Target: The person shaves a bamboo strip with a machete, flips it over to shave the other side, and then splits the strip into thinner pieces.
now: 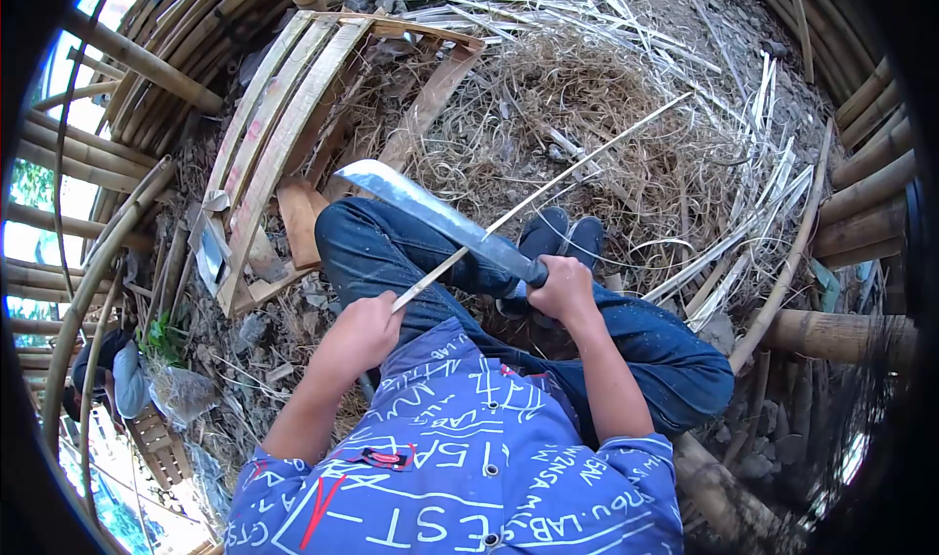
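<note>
My right hand (565,288) is wrapped round the dark handle of a machete (430,206). Its broad grey blade points up and to the left over my knees. My left hand (364,332) is closed on the lower end of a thin bamboo strip (587,156). The strip runs up and to the right, crossing the blade near its middle. Both lie over my lap, above my jeans (367,252). My dark shoes (585,239) show just beyond the machete's handle.
A broken wooden crate (284,115) lies at the upper left. Curly bamboo shavings (587,95) cover the ground ahead, with pale split strips (778,203) to the right. Bamboo poles (871,188) line both sides. Another person (127,374) is at the far left.
</note>
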`<action>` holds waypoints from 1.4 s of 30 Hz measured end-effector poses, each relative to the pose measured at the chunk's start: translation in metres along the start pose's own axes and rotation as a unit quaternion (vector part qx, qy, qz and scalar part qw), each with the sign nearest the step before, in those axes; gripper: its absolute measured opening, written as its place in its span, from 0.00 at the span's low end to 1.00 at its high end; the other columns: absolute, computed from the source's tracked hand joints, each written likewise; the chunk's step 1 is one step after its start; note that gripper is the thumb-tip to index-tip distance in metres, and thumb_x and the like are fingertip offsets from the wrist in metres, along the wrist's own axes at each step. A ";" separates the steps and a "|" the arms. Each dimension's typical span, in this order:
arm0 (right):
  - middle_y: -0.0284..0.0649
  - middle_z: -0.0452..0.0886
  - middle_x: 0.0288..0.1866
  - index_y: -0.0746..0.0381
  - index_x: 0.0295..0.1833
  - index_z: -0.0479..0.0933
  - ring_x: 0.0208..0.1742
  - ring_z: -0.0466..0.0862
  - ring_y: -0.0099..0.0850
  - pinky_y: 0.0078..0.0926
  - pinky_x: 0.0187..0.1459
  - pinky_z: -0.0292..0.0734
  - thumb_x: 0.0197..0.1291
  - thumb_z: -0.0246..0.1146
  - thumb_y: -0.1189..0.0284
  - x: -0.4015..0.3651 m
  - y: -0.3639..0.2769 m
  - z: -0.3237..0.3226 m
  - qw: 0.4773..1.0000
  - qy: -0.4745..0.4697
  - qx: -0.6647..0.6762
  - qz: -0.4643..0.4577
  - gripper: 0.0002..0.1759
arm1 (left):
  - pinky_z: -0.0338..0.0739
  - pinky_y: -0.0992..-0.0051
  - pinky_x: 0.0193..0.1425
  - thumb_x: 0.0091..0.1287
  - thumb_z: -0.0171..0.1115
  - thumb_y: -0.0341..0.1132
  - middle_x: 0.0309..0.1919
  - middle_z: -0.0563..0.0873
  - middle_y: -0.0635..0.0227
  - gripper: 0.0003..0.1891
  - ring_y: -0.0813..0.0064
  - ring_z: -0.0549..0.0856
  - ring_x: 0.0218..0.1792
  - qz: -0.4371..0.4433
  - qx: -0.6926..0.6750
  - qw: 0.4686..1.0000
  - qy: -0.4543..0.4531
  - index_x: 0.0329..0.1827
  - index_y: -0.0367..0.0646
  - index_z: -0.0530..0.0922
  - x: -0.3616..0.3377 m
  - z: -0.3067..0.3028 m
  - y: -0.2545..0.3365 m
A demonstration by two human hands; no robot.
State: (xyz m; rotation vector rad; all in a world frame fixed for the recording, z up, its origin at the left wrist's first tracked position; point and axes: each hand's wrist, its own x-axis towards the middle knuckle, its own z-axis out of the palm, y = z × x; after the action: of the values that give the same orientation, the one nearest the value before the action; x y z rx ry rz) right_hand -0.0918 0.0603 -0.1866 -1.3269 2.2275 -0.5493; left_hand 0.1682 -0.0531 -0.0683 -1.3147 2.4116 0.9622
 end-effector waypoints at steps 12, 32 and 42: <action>0.50 0.85 0.31 0.55 0.35 0.84 0.37 0.85 0.50 0.47 0.43 0.80 0.39 0.66 0.64 0.006 0.024 -0.004 0.999 0.033 -0.013 0.024 0.14 | 0.73 0.47 0.43 0.72 0.50 0.38 0.30 0.82 0.39 0.14 0.37 0.80 0.38 -0.021 0.028 0.999 -0.012 0.35 0.34 0.74 -0.005 -0.011 0.001; 0.50 0.85 0.31 0.57 0.35 0.83 0.37 0.85 0.50 0.47 0.43 0.80 0.42 0.65 0.64 -0.021 -0.058 0.011 0.989 -0.093 0.100 -0.061 0.13 | 0.72 0.45 0.42 0.70 0.52 0.38 0.29 0.81 0.39 0.13 0.37 0.80 0.37 -0.008 0.060 0.998 -0.010 0.36 0.35 0.74 -0.003 -0.013 0.009; 0.56 0.85 0.33 0.63 0.33 0.84 0.39 0.86 0.50 0.44 0.42 0.80 0.43 0.63 0.66 0.041 0.137 -0.053 0.967 0.022 0.041 0.252 0.13 | 0.75 0.46 0.40 0.68 0.54 0.35 0.27 0.82 0.40 0.10 0.38 0.82 0.35 0.017 0.042 0.998 -0.039 0.35 0.35 0.74 -0.019 -0.007 0.002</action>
State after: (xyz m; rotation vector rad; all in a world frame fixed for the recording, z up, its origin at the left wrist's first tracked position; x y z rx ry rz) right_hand -0.2352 0.0897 -0.2293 -0.6664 2.4238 -0.4743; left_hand 0.1776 -0.0442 -0.0534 -1.1884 2.3959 0.8921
